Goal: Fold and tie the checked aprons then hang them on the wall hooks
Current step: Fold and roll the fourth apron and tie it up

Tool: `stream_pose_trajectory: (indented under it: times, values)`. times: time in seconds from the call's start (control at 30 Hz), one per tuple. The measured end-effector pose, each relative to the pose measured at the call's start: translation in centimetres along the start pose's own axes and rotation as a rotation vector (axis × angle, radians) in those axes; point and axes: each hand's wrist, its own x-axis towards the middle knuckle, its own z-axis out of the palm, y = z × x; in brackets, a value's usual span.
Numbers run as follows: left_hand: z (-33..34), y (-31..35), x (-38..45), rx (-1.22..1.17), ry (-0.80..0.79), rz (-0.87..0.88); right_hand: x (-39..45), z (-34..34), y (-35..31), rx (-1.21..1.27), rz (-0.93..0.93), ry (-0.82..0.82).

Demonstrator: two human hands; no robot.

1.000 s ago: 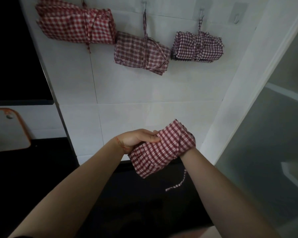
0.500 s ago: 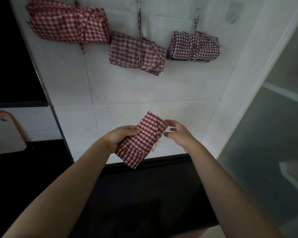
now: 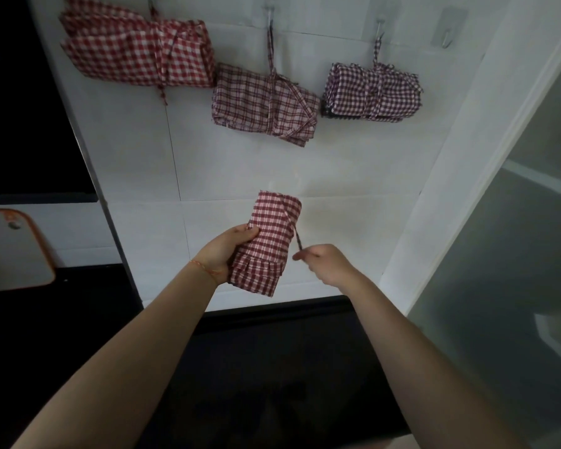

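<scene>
Fingers (image 3: 251, 233) of the left hand (image 3: 222, 252) wrap around the side of a folded apron (image 3: 266, 244), gripping the bundle upright in the air in front of the white tiled wall (image 3: 240, 170). Fingers (image 3: 300, 256) of the right hand (image 3: 329, 262) pinch the end of a thin strap (image 3: 294, 236) that runs down from the upper part of the bundle, pulled taut and slightly out to the side.

Three aprons already hang on the wall, folded and tied: a red one (image 3: 136, 56) at the left, a paler one (image 3: 263, 103) in the middle, and a darker one (image 3: 373, 90) to the right, the last two visibly looped by their straps over hooks. One hook (image 3: 447, 35) at the far right stands bare.

Judging by this, most of the job looks done. The apron in hand is folded, but its strap is not yet knotted; the tying step seems to be under way. What remains is to wrap and secure the strap, then lift the bundle to the free hook. Below, the dark surface (image 3: 78, 335) carries no further aprons that can be made out in the dim light, so this one may be the last.
</scene>
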Motion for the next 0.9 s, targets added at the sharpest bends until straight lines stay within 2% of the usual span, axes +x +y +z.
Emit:
stream_pose_trajectory:
  times: [0.13, 0.23, 0.3, 0.43, 0.53, 0.7, 0.9]
  values:
    - [0.9, -0.4, 0.7, 0.223, 0.255, 0.057, -0.1, 1.3, -2.0, -0.462, -0.069, -0.203]
    - [1.3, -1.1, 1.2, 0.687, 0.393, 0.227, -0.7, 0.9, -3.9, -0.595, -0.108, -0.269]
    - [1.5, -1.4, 1.2, 0.907, 0.370, 0.296, -1.0, 0.7, -5.1, -0.615, -0.149, -0.285]
    - [2.0, -2.3, 1.5, 1.065, 0.272, 0.328, -1.0, 0.0, -6.0, -0.545, -0.171, -0.184]
    - [2.6, -2.7, 1.5, 1.069, 0.226, 0.312, -0.7, -0.1, -5.2, -0.439, -0.166, -0.084]
    - [3.3, -2.8, 1.1, 1.151, 0.127, 0.234, -0.1, 0.5, -3.9, -0.419, -0.283, 0.048]
    - [3.1, -1.9, 0.6, 1.005, -0.034, 0.164, 0.2, -1.4, -3.3, -0.275, -0.190, -0.033]
